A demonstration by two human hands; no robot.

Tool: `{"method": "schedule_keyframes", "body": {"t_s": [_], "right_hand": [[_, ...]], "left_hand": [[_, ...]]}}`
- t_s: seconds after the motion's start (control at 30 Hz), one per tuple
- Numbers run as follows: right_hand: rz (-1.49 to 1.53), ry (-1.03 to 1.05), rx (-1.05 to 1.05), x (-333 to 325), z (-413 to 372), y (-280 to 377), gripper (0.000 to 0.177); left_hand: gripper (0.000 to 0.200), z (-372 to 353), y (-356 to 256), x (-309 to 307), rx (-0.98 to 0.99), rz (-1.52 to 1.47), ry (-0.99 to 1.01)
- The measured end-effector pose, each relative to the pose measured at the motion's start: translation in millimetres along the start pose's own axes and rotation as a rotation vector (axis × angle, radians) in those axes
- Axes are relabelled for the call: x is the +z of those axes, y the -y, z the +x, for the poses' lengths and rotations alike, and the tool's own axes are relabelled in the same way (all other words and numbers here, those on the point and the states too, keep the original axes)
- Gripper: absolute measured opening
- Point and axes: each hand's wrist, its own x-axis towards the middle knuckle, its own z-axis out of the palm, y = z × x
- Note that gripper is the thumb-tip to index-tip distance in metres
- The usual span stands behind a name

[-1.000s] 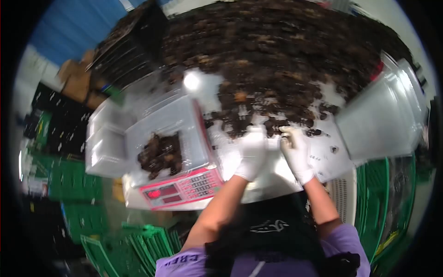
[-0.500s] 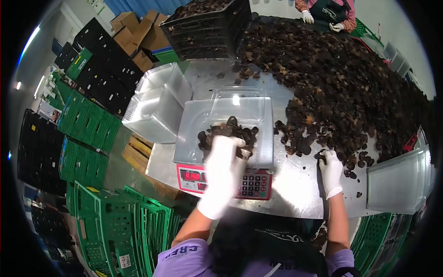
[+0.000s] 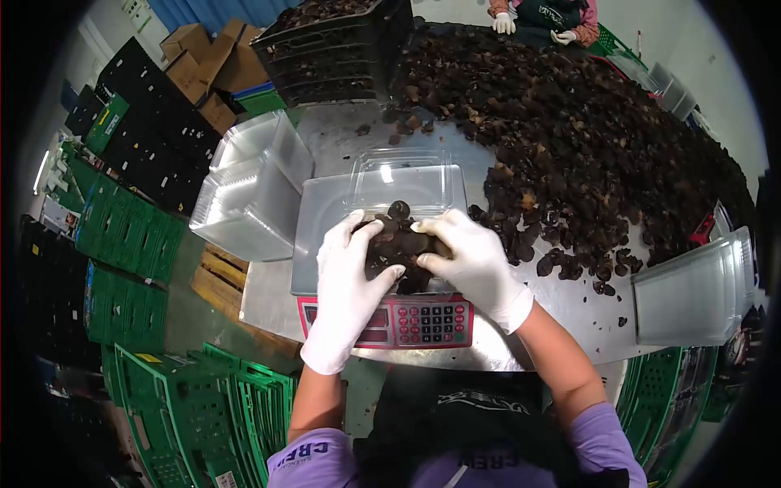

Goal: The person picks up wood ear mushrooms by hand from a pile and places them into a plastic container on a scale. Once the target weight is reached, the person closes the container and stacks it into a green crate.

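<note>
White-gloved, the left hand [image 3: 346,281] and right hand [image 3: 476,264] curl their fingers around the dark, curled pieces [image 3: 400,248] from either side, and that handful sits in a clear container on the red-fronted scale [image 3: 431,325], though the gloves hide most of its lower part. Just past it there's the clear lid [image 3: 400,180], looks like, then a big dark pile [image 3: 569,154] spreads back over the metal table [image 3: 272,297] toward another person [image 3: 549,18] in gloves.
</note>
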Motion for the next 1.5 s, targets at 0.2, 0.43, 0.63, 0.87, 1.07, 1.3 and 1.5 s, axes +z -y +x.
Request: {"method": "schedule_keyframes", "body": {"t_s": [0.2, 0.43, 0.63, 0.87, 1.07, 1.3, 1.5], "right_hand": [[-0.03, -0.134, 0.054, -28, -13, -14, 0.036], [-0.832, -0.099, 0.411, -66, -75, -170, 0.066], [-0.829, -0.201, 0.349, -61, -118, -159, 0.054], [-0.732, -0.319, 0.336, -86, -159, -129, 0.041], [-0.694, -0.472, 0.345, -113, -215, -130, 0.028], [-0.779, -0.524, 0.394, -139, -255, -123, 0.024], [-0.813, -0.547, 0.412, -172, -247, -110, 0.021]], "left_hand": [[0.042, -20, 20, -33, -0.104, -0.084, -0.223], [0.029, -32, 36, -49, -0.256, -0.168, -0.425], [0.025, 5, 13, -9, 0.016, 0.091, -0.058], [0.02, 31, 18, 12, 0.032, 0.2, 0.065], [0.011, 25, 31, 5, -0.124, -0.051, 0.152], [0.006, 5, -43, 5, -0.101, -0.295, -0.325], [0.035, -105, -171, 132, 0.688, -0.57, 0.699]]}}
